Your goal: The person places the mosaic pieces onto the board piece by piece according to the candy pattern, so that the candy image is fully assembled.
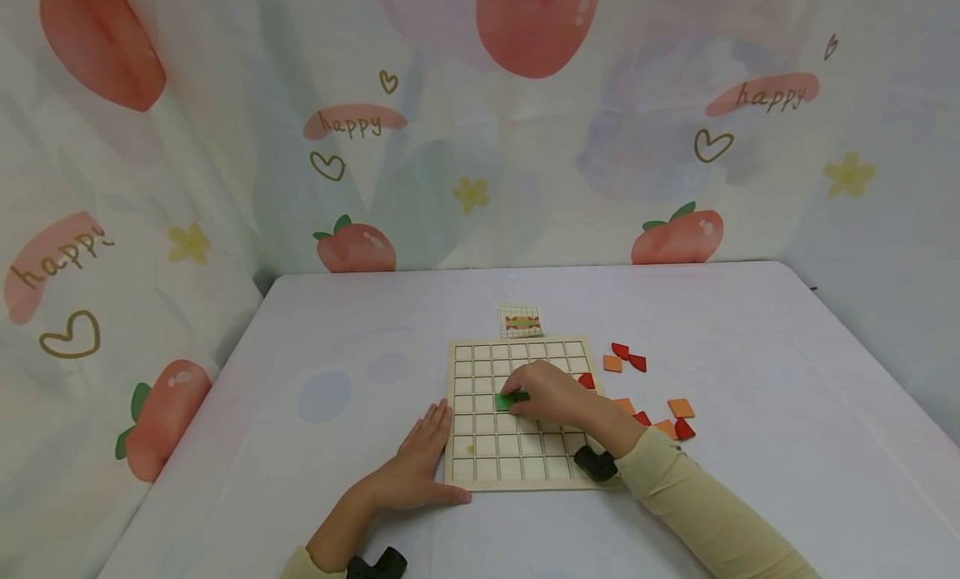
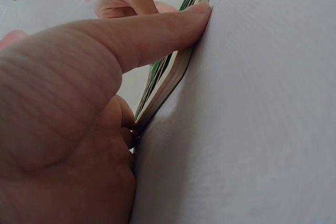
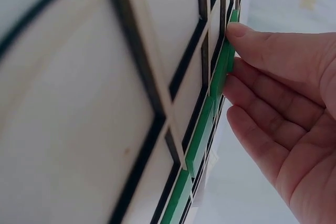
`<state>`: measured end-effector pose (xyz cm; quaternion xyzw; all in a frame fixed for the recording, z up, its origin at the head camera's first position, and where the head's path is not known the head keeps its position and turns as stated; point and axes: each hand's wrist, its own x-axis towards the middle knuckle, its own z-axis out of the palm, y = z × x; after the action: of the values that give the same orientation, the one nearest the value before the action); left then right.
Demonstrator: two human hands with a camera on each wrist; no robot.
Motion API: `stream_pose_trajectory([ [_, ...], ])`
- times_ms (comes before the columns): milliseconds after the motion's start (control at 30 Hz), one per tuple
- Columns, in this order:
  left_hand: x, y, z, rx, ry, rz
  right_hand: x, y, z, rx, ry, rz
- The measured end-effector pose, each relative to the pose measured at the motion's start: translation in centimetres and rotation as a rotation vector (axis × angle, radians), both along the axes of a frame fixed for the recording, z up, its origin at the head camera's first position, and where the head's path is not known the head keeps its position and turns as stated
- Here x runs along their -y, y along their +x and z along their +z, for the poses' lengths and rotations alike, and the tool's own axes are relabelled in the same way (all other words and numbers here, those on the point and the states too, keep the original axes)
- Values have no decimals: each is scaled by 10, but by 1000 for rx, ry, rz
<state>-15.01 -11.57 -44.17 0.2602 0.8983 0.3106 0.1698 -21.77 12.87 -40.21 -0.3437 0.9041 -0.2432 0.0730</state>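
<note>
A wooden grid board [image 1: 510, 485] lies flat on the table. Over its middle, my right hand [image 1: 551, 393] pinches a green piece [image 3: 221, 72] between thumb and fingers, low against the grid. A green square [image 1: 504, 402] shows beside the fingertips; in the right wrist view more green pieces [image 3: 198, 142] sit in a row on the board. My left hand [image 1: 415, 462] rests at the board's left side, fingers along the edge and thumb [image 2: 194, 19] against the near edge at the corner. A red piece [image 1: 587, 381] sits near the right edge of the grid.
A small patterned card [image 1: 522, 322] touches or nearly touches the board's far edge. Right of the board lie loose orange squares [image 1: 681, 408] and red pieces [image 1: 637, 362], some partly behind my right forearm. A printed curtain [image 1: 525, 162] hangs behind the white table [image 1: 337, 312].
</note>
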Motion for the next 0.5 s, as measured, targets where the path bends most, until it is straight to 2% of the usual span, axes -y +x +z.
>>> stream_pose_trajectory([
  [500, 0, -1, -1, 5, 2, -2, 0, 0, -1, 0, -6, 0],
])
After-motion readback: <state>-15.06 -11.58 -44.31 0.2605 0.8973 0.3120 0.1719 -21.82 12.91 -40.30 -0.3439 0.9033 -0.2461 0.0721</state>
